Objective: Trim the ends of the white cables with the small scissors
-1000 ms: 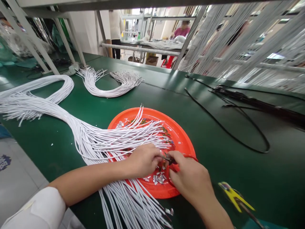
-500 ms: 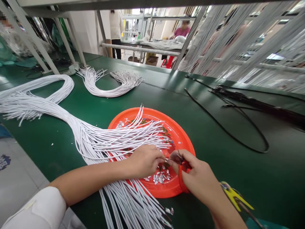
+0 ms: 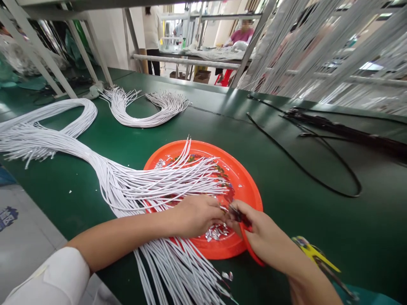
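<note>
A big bundle of white cables (image 3: 117, 178) runs from the left across a round red plate (image 3: 251, 186). My left hand (image 3: 202, 216) is closed over the plate, pinching the end of a white cable between its fingertips. Just to its right, my right hand (image 3: 254, 224) grips red-handled cutters (image 3: 250, 248), whose dark jaws meet the cable end and are mostly hidden by the fingers. Silvery foil scraps (image 3: 216, 232) lie on the plate below the fingers. More white cables (image 3: 178, 267) fan out under my left forearm toward the near edge.
A yellow-handled tool (image 3: 313, 254) lies right of my right forearm. Black cables (image 3: 333, 127) stretch over the green table (image 3: 305, 220) at right. A curved white cable bundle (image 3: 143, 120) lies behind the plate. Metal rack posts and hanging white cables border the far side; people are beyond.
The red handle of the cutters has swung out lower and shows more beneath my right hand. Both hands stay together over the plate, with the left fingers curled a little more.
</note>
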{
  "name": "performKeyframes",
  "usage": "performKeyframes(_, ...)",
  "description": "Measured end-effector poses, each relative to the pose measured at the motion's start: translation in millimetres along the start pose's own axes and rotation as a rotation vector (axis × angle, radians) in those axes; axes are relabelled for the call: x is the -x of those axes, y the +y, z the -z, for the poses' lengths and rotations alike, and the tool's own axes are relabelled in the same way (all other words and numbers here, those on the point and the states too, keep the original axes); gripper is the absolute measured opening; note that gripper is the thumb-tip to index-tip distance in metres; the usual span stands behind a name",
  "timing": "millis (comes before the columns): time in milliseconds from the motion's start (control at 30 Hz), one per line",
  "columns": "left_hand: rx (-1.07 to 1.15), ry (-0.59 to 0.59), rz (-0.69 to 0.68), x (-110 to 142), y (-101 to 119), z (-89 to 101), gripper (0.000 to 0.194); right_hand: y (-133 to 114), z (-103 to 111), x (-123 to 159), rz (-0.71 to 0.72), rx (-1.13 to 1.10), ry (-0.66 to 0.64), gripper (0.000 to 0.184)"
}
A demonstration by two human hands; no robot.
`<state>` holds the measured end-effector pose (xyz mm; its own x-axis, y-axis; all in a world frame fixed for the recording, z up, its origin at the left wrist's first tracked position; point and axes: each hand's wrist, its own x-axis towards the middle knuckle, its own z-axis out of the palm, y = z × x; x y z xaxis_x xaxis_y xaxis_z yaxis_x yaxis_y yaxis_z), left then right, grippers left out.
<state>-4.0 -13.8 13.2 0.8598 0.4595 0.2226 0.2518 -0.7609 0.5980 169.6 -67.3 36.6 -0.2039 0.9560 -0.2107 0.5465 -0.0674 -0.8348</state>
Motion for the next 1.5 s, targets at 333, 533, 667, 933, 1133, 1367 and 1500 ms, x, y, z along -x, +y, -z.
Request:
performKeyframes(333, 0.088, 0.201, -0.099, -0.3, -1.0, 0.5, 0.028, 5.5, 1.5, -2.4, -0.077, -0.568, 0.053, 0.033)
performKeyframes(533, 0.13, 0.336, -0.161, -0.8, 0.3, 2.3, 0.026, 4.9, -6.2, -3.6, -0.201, -0.9, -0.023, 0.037)
performKeyframes(667, 0.061, 0.479, -0.176, -0.6, 2.6, 2.7, 0.023, 4.3, -14.5, -6.7, -0.205, -1.131, -0.071, 0.036)
performKeyframes(933, -0.131, 0.733, -0.207, -0.2, 4.6, 2.3, 0.012, -1.1, -30.4, -12.3, -0.214, -1.382, 0.076, 0.035)
performKeyframes(1133, 0.021, 0.725, 0.039, -2.4, 1.3, 2.3, 0.009, -4.0, -34.6, -15.6, -0.163, -1.252, 0.336, 0.036)
performKeyframes(1367, 0.193, 0.643, 0.169, -2.9, 0.5, -0.8, 0.01, -8.4, -39.1, -17.7, 0.026, -0.928, 0.719, 0.041)
performKeyframes(1500, 0.207, 0.648, 0.167, -3.3, 1.3, -1.6, 0.009, -8.3, -44.6, -17.2, 0.01, -0.76, 0.85, 0.037)
